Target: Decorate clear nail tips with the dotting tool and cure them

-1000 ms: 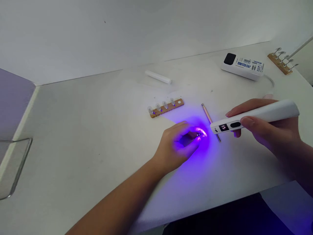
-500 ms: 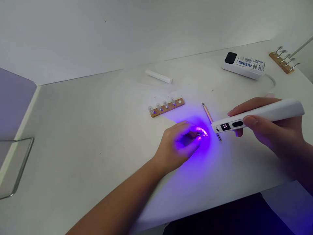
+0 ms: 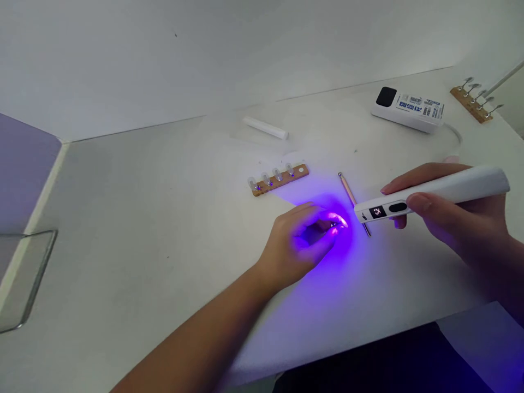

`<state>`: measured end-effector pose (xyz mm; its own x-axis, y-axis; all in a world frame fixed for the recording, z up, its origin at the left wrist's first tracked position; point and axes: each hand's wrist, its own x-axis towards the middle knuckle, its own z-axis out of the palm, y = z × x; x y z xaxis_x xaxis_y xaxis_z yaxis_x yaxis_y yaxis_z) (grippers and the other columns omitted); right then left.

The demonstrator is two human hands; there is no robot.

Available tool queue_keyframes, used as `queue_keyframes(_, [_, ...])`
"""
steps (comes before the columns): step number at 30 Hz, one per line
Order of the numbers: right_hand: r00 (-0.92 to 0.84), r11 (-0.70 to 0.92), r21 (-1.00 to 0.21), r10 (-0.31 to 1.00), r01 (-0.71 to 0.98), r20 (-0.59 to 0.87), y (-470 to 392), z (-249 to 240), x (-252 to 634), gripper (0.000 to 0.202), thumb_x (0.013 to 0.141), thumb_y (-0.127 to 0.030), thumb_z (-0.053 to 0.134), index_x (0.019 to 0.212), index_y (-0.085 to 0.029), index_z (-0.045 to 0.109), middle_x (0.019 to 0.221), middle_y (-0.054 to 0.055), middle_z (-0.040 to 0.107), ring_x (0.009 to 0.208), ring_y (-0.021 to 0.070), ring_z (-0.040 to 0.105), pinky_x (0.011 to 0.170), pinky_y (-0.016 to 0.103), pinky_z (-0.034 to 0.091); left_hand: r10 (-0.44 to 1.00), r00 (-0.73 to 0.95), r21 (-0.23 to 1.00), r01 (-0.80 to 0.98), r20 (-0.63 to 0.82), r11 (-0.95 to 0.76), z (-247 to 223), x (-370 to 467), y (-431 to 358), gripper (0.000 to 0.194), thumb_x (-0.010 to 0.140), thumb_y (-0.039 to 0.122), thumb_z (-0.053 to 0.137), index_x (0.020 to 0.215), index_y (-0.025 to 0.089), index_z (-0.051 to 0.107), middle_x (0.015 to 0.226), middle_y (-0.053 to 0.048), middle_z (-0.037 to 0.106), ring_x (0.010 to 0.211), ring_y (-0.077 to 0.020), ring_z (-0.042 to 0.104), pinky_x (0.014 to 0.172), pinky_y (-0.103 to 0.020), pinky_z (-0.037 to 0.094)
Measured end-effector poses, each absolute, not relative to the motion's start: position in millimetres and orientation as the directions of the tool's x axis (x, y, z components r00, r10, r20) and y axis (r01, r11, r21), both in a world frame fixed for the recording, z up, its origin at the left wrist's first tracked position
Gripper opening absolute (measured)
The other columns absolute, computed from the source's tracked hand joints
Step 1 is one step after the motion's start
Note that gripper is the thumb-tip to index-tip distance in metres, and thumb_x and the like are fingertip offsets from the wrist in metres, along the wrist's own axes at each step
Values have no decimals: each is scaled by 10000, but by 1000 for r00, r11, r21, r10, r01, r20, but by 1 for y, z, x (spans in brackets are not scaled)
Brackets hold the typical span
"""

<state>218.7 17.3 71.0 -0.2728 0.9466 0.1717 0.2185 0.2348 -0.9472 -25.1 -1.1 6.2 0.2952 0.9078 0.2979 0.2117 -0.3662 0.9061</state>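
Observation:
Near the middle of the desk, my left hand has its thumb and fingers pinched on a tiny piece, apparently a nail tip with a bit of metal showing. Glare and fingertips hide most of it. My right hand is wrapped round a white handheld UV lamp, its thumb by the black button. The lamp's head points left, a short gap from my left fingertips, and violet light floods them and the desk. Lit digits show on its small display. Partly behind the lamp lies a slim dotting pen.
A wooden strip bearing several clear nail tips lies beyond my left hand. Farther back are a white stick, a white labelled device with a cable, and another wooden strip with nail tips. A metal-edged frame stands at left.
The digits on the lamp's display have changed. Both hands, the lamp and the pinched piece hold the same places.

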Motion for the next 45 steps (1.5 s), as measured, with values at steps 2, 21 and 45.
queue_keyframes(2, [-271,231,-949,948,213,170,17,71,219,68,949,-268,792,953,-270,860,673,10,755,558,134,658,453,279,456,909,294,908,208,296,-363,6,-25,-1,100,905,97,703,936,177,755,884,-48,804,801,-161,734,731,-285,584])
queue_keyframes(21, [-263,232,-944,950,233,168,17,71,220,72,953,-299,793,950,-274,861,654,11,747,519,131,625,440,284,441,907,295,906,207,302,-369,6,-25,-1,110,906,89,699,938,180,753,893,-48,806,810,-161,741,743,-289,596])
queue_keyframes(45, [-261,227,-939,952,259,158,17,73,218,68,948,-292,789,933,-274,853,633,-5,732,465,119,541,471,297,483,906,304,903,222,295,-368,8,-25,-1,93,916,112,705,931,193,748,889,-41,809,793,-156,732,739,-285,594])
